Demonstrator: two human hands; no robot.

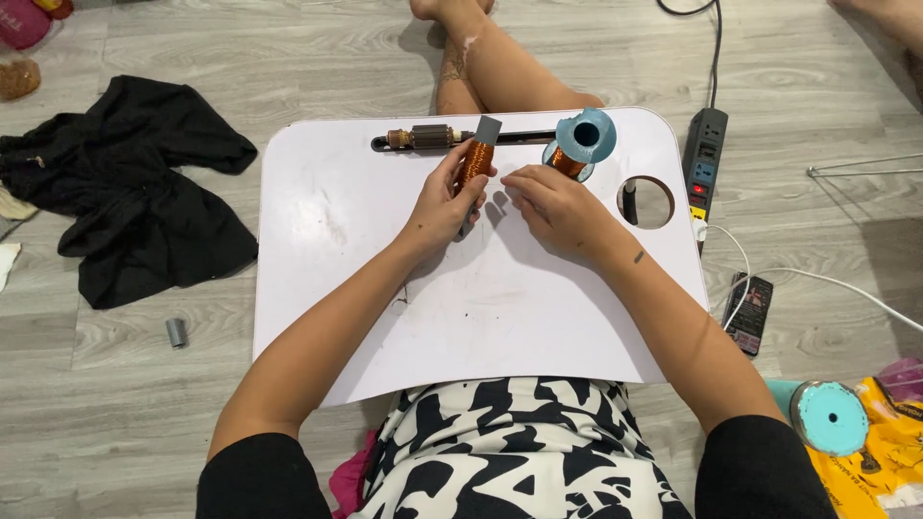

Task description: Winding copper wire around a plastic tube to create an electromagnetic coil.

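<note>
Head view looking straight down: left hand (444, 200) is wrapped around a grey tube wound with copper wire (477, 160), holding it tilted on the white counter (336, 250). Right hand (556, 207) sits just beside it, fingertips pinched together, probably on a thin strand of wire, though it's too fine to see. Right behind that hand is a blue spool of copper wire (581, 142), lying on its side. A small motor armature (423, 137) rests in the slot at the counter's far edge. Off the counter, on the floor: black cloth (135, 183) to the left, power strip (705, 159) and phone (749, 312) to the right.
</note>
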